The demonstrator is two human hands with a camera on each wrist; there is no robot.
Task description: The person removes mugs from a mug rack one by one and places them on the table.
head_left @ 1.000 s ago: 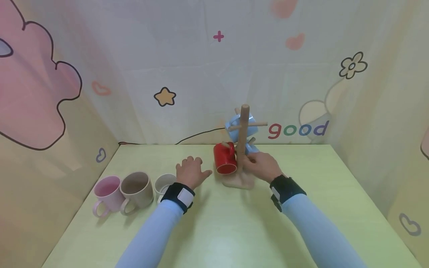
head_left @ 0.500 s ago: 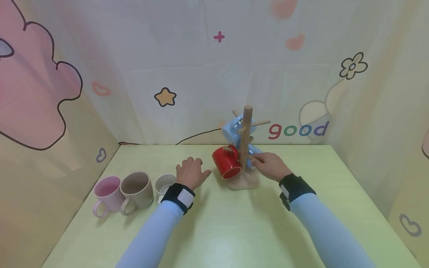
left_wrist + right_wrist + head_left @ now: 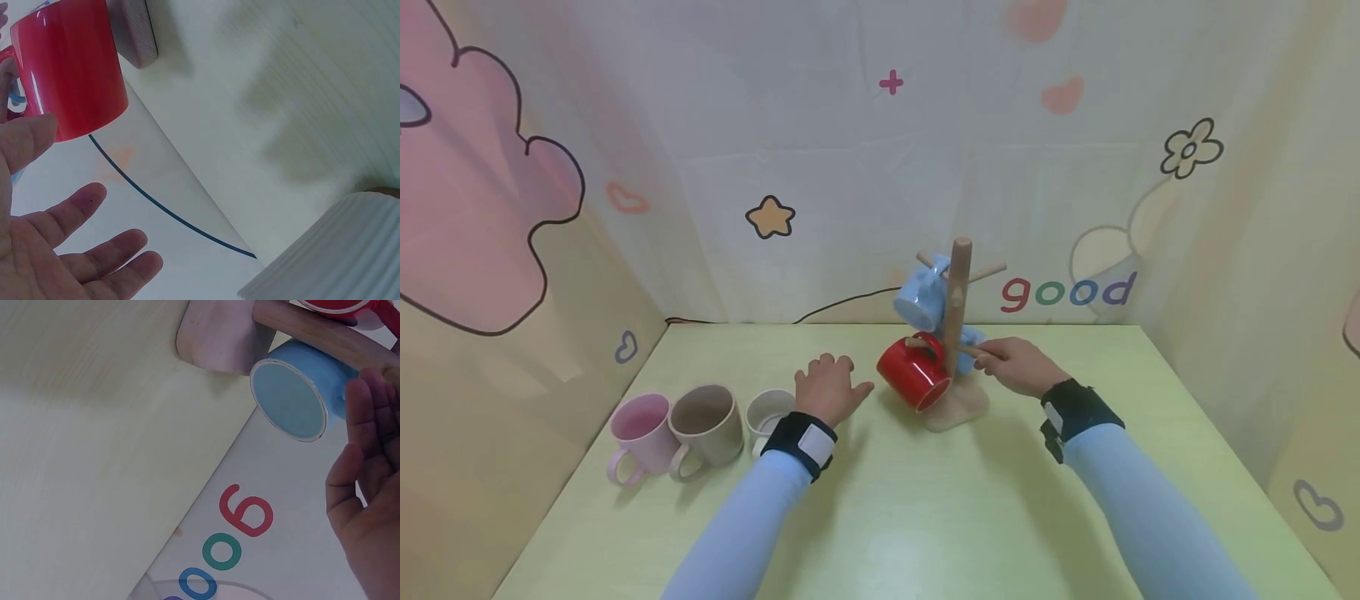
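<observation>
A wooden mug tree (image 3: 957, 304) stands near the back of the table. On its pegs hang a red mug (image 3: 912, 373) at lower left, a light blue mug (image 3: 922, 298) higher up, and another light blue mug (image 3: 290, 397) low behind the post. My right hand (image 3: 1021, 367) pinches a lower peg on the tree's right side; in the right wrist view that grip is partly cut off by the frame edge. Left of the tree, my left hand (image 3: 827, 390) has its fingers spread and holds nothing. The left wrist view shows the red mug beyond its thumb.
At the left of the table stand a pink mug (image 3: 643, 433), a grey-brown mug (image 3: 707, 427) and a white mug (image 3: 767, 414), partly hidden by the left wrist. A printed curtain (image 3: 820, 125) rises behind the table's back edge.
The mug tree has turned and shifted slightly right, with my right hand moving right on its peg. The hung mugs have swung round with it. My left hand has stayed put.
</observation>
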